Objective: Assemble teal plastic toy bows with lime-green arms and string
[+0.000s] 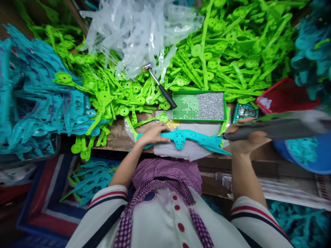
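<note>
A long turquoise plastic part (195, 135), with a rounded boss at its middle, lies across a pale cloth (165, 150) at the bench edge. My left hand (154, 133) is closed on its left half, fingers over the top. My right hand (244, 137) grips a grey electric screwdriver (279, 126), held nearly level and blurred toward its right end. The screwdriver's tip is at the right end of the turquoise part; whether a screw sits there is too small to tell. Lime-green parts (133, 129) show around the turquoise one.
Behind my hands stands a green tray (199, 120) with many small silver screws (210, 105). A hammer (162, 88) rests on piled lime-green parts (232, 51). Turquoise parts (43, 93) are stacked left. To the right are a red bin (287, 94) and a blue tub (287, 151).
</note>
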A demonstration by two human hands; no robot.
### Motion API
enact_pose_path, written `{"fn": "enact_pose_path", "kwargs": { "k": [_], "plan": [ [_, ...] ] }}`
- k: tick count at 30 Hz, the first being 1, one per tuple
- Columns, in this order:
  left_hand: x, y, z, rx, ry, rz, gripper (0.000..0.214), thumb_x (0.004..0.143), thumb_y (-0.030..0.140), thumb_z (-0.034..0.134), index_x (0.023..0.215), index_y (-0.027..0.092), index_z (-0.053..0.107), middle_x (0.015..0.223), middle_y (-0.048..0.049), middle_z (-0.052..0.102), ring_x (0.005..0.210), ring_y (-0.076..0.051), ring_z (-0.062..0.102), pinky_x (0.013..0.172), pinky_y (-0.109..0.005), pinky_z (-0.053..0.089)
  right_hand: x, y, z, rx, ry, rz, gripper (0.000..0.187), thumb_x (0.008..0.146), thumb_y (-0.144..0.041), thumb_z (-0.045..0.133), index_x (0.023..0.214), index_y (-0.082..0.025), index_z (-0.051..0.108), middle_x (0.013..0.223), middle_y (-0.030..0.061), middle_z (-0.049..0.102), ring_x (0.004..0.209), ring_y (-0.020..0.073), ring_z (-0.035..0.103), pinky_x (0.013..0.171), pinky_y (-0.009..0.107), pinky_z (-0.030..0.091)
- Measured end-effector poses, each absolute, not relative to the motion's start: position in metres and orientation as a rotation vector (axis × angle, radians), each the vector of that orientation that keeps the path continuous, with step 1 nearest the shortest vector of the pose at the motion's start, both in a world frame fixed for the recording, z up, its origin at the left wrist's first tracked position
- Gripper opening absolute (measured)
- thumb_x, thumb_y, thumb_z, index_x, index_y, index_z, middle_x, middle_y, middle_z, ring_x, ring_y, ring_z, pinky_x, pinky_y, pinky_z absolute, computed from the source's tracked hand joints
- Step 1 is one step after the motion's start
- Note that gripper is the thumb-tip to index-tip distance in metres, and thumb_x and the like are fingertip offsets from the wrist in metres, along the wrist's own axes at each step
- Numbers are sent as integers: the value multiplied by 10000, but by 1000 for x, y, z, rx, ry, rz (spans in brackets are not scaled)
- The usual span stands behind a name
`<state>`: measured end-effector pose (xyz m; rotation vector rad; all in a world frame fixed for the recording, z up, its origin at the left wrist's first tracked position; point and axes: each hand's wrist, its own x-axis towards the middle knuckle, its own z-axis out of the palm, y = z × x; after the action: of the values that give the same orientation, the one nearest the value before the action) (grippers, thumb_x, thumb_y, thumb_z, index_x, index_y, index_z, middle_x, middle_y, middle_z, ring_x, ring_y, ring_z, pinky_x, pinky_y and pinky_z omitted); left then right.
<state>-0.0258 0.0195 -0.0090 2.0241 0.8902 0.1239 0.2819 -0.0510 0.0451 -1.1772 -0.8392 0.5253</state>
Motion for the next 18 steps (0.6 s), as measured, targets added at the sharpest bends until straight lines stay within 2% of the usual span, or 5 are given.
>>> {"fn": "enact_pose_path", "kwargs": {
  "k": [3,6,9,18],
  "plan": [
    [-25,19,-7,2032,888,127,431,771,483,804,1097,233,677,1109,-61,608,1084,-260,583,988,-428,473,265,-4,48,-1045,-805,403,744,627,-980,433,745,-254,543,499,-67,399,322,119,397,317,266,303],
    [-26,19,-6,2020,888,148,454,773,513,799,1106,229,678,1114,-67,613,1079,-261,590,987,-430,480,251,48,37,-1098,-901,417,632,721,-896,496,790,-269,535,598,-43,458,389,134,468,367,301,366],
    [-26,19,-6,2024,882,148,444,773,493,807,1105,226,681,1115,-71,617,1077,-263,592,985,-432,483,247,80,21,-1131,-955,424,583,762,-868,512,801,-286,536,590,-36,485,431,150,493,415,342,406],
    [-27,20,-11,2040,880,127,448,784,505,796,1118,233,673,1092,-68,601,1076,-272,587,966,-432,479,252,89,-1,-1086,-972,439,551,786,-825,539,733,-277,570,511,-59,461,374,153,478,394,330,378]
  ]
}}
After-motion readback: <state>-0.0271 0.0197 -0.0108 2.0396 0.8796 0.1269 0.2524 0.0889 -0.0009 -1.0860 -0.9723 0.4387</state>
